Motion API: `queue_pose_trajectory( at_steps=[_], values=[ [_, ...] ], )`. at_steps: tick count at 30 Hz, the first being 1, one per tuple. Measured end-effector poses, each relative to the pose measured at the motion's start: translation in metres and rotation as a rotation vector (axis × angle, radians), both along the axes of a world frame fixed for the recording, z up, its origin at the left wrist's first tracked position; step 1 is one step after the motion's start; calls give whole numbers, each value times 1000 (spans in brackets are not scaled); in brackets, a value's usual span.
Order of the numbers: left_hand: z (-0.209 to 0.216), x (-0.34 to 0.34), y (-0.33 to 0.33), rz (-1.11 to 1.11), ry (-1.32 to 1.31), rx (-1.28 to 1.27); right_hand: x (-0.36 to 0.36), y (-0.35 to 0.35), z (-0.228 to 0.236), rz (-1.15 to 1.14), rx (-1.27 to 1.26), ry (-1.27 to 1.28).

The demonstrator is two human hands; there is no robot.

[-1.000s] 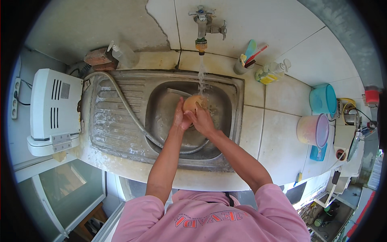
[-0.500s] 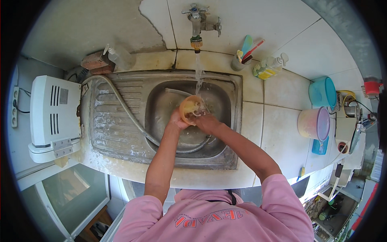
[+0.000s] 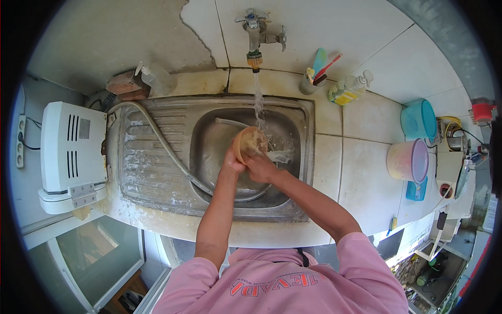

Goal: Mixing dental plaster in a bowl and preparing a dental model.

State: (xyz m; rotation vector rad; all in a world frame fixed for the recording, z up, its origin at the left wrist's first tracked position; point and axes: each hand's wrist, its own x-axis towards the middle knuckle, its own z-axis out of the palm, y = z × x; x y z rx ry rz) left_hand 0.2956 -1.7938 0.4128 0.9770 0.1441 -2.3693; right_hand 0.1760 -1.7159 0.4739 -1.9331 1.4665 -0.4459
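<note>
A small orange bowl (image 3: 249, 143) is tilted under the stream of water (image 3: 258, 99) that runs from the wall tap (image 3: 255, 32). My left hand (image 3: 231, 162) grips the bowl's lower left rim. My right hand (image 3: 260, 166) presses against the bowl from the lower right; what it holds, if anything, is hidden by water and splashes. Both hands are over the basin of the steel sink (image 3: 293, 199).
A grey hose (image 3: 162, 146) crosses the sink's ribbed drainboard. Behind the sink stand a brick (image 3: 125, 85), a clear spray bottle (image 3: 151, 77), a cup of brushes (image 3: 314, 78) and a yellow bottle (image 3: 349, 88). A white appliance (image 3: 70, 152) sits left; coloured tubs (image 3: 408, 159) right.
The bowl has tipped up so its inside faces the water stream, and both hands have shifted slightly lower on it. The view has tilted a little.
</note>
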Motion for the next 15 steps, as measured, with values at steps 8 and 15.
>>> queue_pose_trajectory(
  at_steps=[8,15],
  values=[
    [38,-9,1,40,-249,113,-47,-3,-10,-98,-452,257],
    [57,-19,7,-272,-1034,-1235,-35,-38,-3,-748,338,-774]
  ],
)
